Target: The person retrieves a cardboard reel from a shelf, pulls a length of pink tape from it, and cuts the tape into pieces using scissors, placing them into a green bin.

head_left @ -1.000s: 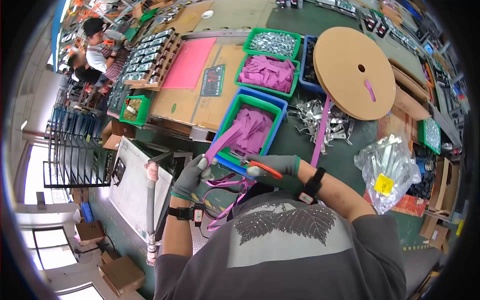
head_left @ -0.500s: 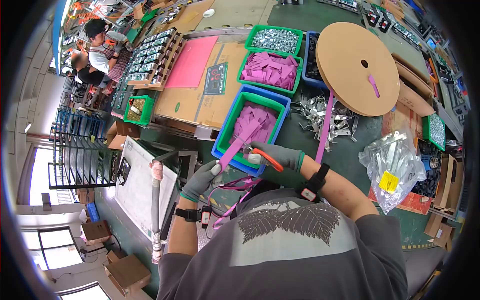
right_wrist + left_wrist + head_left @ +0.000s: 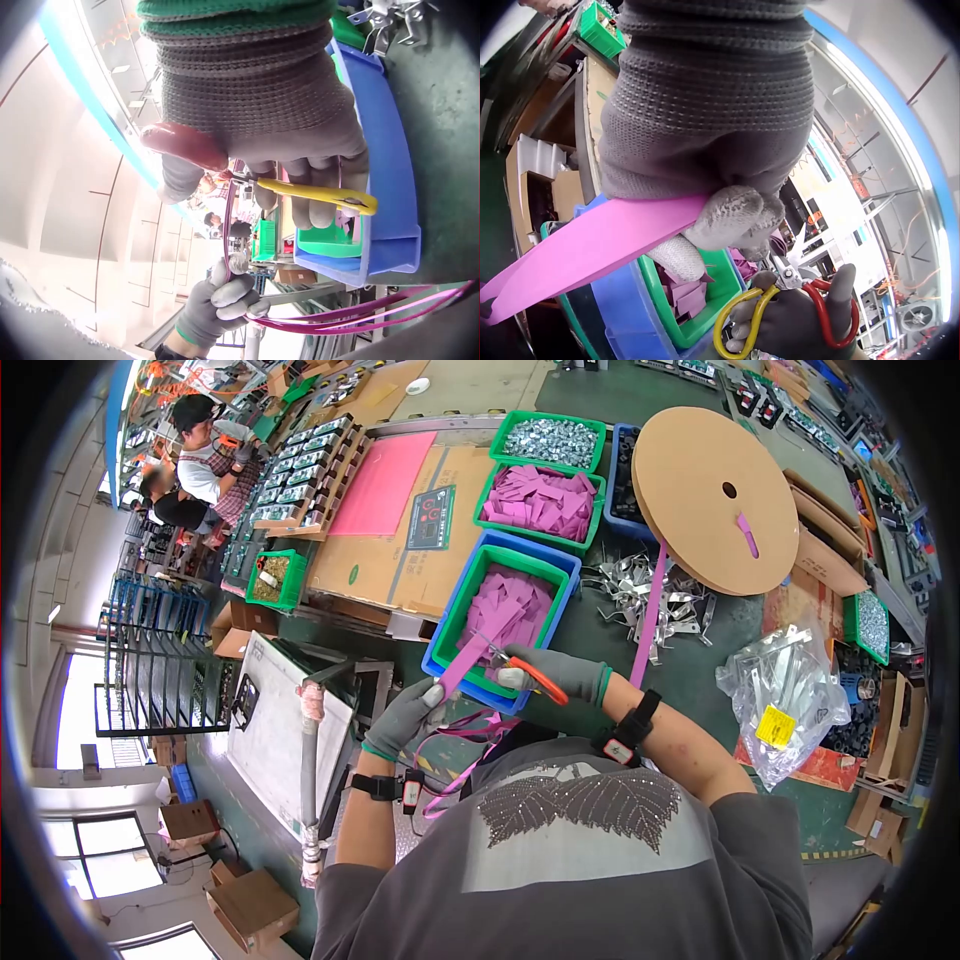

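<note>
In the head view the gloved left hand (image 3: 405,718) pinches a purple strip (image 3: 462,666) whose far end lies over the purple pieces in a green bin (image 3: 562,580) set inside a blue bin (image 3: 572,550). The gloved right hand (image 3: 560,674) holds scissors (image 3: 540,680) with their blades at the strip. In the left wrist view the strip (image 3: 600,244) trails off from the left hand's fingers (image 3: 727,217), and the scissors' blades stand apart. Seen from the right wrist, the fingers (image 3: 304,199) curl round the yellow and red handles (image 3: 315,193).
A large cardboard reel (image 3: 700,500) stands at right, a purple strip hanging from it. Metal brackets (image 3: 650,595) lie beside the bins, with a plastic bag (image 3: 785,700) farther right. Behind are bins of purple pieces (image 3: 540,505) and metal parts (image 3: 550,442). Two people are at far left.
Since a second ago the left hand and strip have shifted up and right in the head view, and the scissors have come onto the strip. In the last half second little has moved.
</note>
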`<state>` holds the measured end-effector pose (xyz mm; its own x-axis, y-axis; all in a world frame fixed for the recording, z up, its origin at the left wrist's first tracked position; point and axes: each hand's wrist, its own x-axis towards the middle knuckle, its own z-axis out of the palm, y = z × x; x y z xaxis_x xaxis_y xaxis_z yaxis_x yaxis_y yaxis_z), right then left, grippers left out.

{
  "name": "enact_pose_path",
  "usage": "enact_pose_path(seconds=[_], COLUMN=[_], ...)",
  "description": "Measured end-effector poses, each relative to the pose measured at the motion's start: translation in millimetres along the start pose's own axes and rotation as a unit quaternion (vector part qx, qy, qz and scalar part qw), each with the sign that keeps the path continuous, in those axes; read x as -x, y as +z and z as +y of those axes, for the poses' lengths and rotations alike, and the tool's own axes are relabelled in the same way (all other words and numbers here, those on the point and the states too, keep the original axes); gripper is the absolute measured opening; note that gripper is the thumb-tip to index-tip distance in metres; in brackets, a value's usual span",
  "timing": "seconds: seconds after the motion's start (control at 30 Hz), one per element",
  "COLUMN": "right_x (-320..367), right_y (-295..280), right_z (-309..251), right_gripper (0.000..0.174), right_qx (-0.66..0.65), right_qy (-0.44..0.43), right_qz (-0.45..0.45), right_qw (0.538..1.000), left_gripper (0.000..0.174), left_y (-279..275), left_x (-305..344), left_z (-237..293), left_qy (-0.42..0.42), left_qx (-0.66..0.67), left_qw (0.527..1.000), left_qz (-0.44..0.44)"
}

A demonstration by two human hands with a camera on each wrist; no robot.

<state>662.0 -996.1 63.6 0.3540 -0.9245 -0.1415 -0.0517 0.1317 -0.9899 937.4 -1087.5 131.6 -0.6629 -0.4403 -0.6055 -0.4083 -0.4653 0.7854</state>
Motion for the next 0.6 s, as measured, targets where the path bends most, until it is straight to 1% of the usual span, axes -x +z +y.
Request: enact_pose_path(seconds=[0.03, 0.07, 0.13, 0.2, 0.3, 0.37, 0.43, 0.47, 0.53, 0.57, 0.6], right_x=[0.8, -0.2, -3.8, -4.8, -7.7, -5.2, 5.3, 10.2, 17.1, 15.3, 11.3], right_y=[0.4, 1.3, 2.7, 4.8, 7.3, 9.2, 10.1, 9.6, 9.6, 9.3, 5.9], right_z=[-2.5, 0.1, 4.4, 7.6, 15.5, 8.4, -5.0, -19.9, -44.1, -36.3, -21.8], right_gripper=[0.025, 0.025, 0.029, 0.030, 0.033, 0.035, 0.029, 0.029, 0.022, 0.022, 0.023], right_qx=[0.028, 0.027, 0.047, 0.029, 0.004, -0.005, -0.097, -0.096, -0.145, -0.145, -0.105], right_qy=[-0.011, -0.010, -0.046, -0.036, -0.024, -0.023, 0.001, 0.001, 0.154, 0.156, 0.143], right_qz=[0.000, -0.001, 0.003, 0.005, 0.010, 0.012, 0.008, 0.008, 0.043, 0.042, 0.060], right_qw=[1.000, 1.000, 0.998, 0.999, 1.000, 1.000, 0.995, 0.995, 0.976, 0.976, 0.982], left_gripper=[0.037, 0.036, 0.036, 0.039, 0.038, 0.037, 0.037, 0.036, 0.035, 0.034, 0.033], left_y=[1.0, 2.2, 2.2, 2.0, 3.1, 5.8, 6.6, 5.7, 5.0, 4.9, 4.7], left_x=[0.6, 1.4, 0.4, -4.0, -2.5, -0.8, -1.5, -2.6, -4.6, -5.2, -6.9], left_z=[1.0, 3.0, 3.2, -2.2, -1.5, 0.4, 0.4, -0.7, 0.2, 1.6, 3.4], left_qy=[-0.001, 0.000, 0.002, 0.013, 0.010, 0.014, 0.018, 0.014, 0.011, 0.006, 0.002], left_qx=[0.001, -0.003, -0.008, -0.022, -0.018, -0.021, -0.023, -0.017, -0.009, -0.028, -0.046], left_qw=[1.000, 1.000, 1.000, 1.000, 1.000, 1.000, 1.000, 1.000, 1.000, 0.999, 0.998], left_qz=[0.001, 0.003, 0.006, 0.000, -0.008, -0.006, -0.004, 0.005, 0.014, 0.028, 0.042])
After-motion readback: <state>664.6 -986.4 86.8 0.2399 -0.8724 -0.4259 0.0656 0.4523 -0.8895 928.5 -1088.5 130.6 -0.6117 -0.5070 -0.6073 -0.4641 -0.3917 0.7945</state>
